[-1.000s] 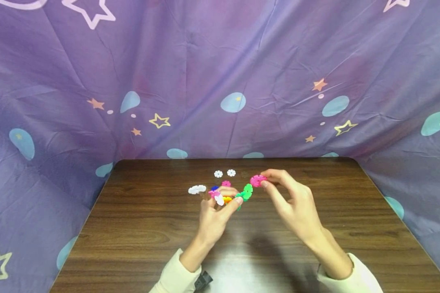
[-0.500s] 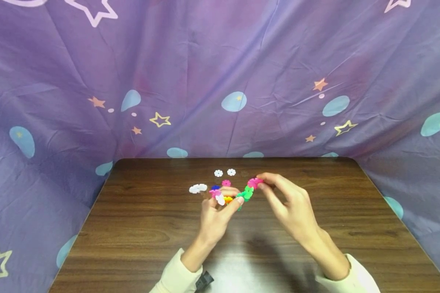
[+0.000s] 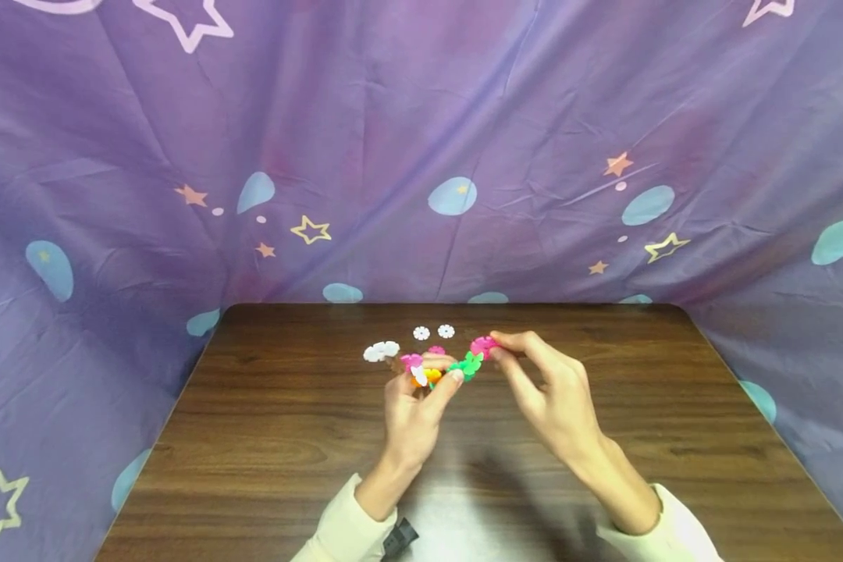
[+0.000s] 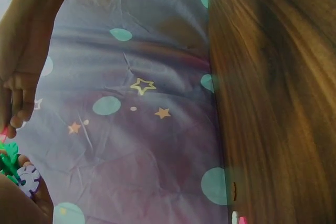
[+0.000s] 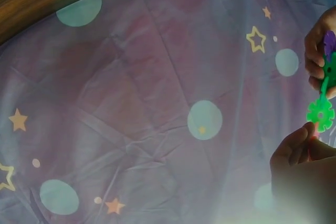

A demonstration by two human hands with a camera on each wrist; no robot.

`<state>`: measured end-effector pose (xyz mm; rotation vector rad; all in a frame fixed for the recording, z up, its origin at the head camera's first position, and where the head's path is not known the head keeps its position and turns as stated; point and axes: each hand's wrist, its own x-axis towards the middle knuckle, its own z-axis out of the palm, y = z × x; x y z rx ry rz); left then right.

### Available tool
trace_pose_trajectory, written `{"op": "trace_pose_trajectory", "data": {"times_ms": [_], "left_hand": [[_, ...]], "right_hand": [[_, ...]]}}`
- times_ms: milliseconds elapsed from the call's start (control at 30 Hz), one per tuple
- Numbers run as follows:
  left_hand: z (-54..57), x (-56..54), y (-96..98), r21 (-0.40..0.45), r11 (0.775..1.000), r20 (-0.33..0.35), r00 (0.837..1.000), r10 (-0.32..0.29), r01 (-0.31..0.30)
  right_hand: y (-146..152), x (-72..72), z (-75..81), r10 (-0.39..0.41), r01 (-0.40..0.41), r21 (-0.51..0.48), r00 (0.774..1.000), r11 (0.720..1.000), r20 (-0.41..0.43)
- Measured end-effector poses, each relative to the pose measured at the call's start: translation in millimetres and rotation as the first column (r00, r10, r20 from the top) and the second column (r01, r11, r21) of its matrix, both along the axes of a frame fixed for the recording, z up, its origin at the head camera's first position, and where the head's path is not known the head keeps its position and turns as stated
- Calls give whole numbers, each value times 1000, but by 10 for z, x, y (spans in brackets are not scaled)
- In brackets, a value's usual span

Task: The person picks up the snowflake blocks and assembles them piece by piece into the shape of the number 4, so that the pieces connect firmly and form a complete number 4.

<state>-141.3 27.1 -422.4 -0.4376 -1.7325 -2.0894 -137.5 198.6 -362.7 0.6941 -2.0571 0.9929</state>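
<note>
Left to right above the worktop point(image 3: 309, 437): left hand point(image 3: 410, 414), grip pinching a cluster of flower discs point(image 3: 432, 375), green disc point(image 3: 472, 364) jutting right of that grip, pink disc point(image 3: 484, 346) against it, right edge pinched in the grip of the right hand point(image 3: 562, 398).

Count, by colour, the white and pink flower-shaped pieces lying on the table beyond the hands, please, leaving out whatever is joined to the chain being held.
White pieces: 2
Pink piece: 1 (partly hidden behind the left hand)
Total: 3
</note>
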Motion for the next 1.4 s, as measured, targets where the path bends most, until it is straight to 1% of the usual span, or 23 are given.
{"op": "trace_pose_trajectory", "data": {"times_ms": [67, 167, 267, 367, 433, 533, 633, 700, 767, 867, 933, 967, 1000, 1033, 1100, 1133, 1200, 1267, 1400], "left_hand": [[-7, 7, -1, 15, 1000, 12, 1000, -6, 6], [-22, 15, -17, 37, 999, 23, 999, -22, 21], [-12, 14, -40, 69, 996, 41, 998, -55, 52], [5, 7, -63, 94, 993, 68, 994, -82, 76], [12, 5, -72, 106, 991, 89, 992, -92, 82], [2, 1, -74, 105, 991, 96, 991, -93, 83], [-2, -3, -66, 108, 990, 97, 990, -100, 89], [4, -1, -56, 117, 988, 100, 989, -109, 97], [14, 4, -44, 123, 987, 106, 987, -119, 106], [30, 14, -24, 128, 985, 115, 985, -132, 117], [39, 18, -17, 125, 985, 121, 983, -135, 120], [42, 20, -17, 126, 985, 124, 983, -135, 119], [44, 21, -17, 126, 985, 126, 983, -133, 117], [44, 21, -19, 124, 985, 130, 983, -132, 116], [44, 20, -22, 123, 986, 134, 982, -131, 115], [43, 20, -24, 125, 985, 136, 982, -133, 116], [40, 19, -27, 130, 985, 139, 981, -135, 117], [39, 17, -29, 133, 984, 139, 981, -138, 120], [46, 13, -28, 133, 985, 138, 982, -133, 114]], "right_hand": [[4, -1, 2, 17, -17, -3, 999, 1000, 27], [22, 2, 5, 28, -29, 6, 995, 1000, 99], [66, -9, -15, 3, -7, 23, 987, 1000, 163], [124, -37, -86, -40, 29, 53, 974, 998, 223], [166, -55, -154, -70, 49, 84, 961, 995, 267], [223, -90, -295, -110, 73, 129, 946, 989, 306], [267, -139, -482, -130, 80, 161, 935, 984, 331], [289, -175, -624, -134, 69, 183, 921, 981, 365], [312, -199, -763, -136, 52, 204, 894, 978, 426], [357, -226, -945, -154, 32, 227, 823, 973, 546], [394, -253, -1051, -183, 32, 248, 768, 968, 613], [411, -270, -1102, -200, 33, 265, 746, 964, 635], [427, -290, -1149, -214, 34, 277, 728, 960, 652], [443, -311, -1194, -226, 34, 291, 717, 956, 660], [471, -353, -1281, -246, 34, 315, 704, 949, 666], [480, -375, -1319, -254, 37, 322, 702, 946, 665], [489, -424, -1381, -265, 43, 333, 703, 942, 660], [488, -479, -1429, -276, 51, 344, 710, 938, 648], [456, -590, -1468, -288, 66, 346, 706, 936, 647]]}}
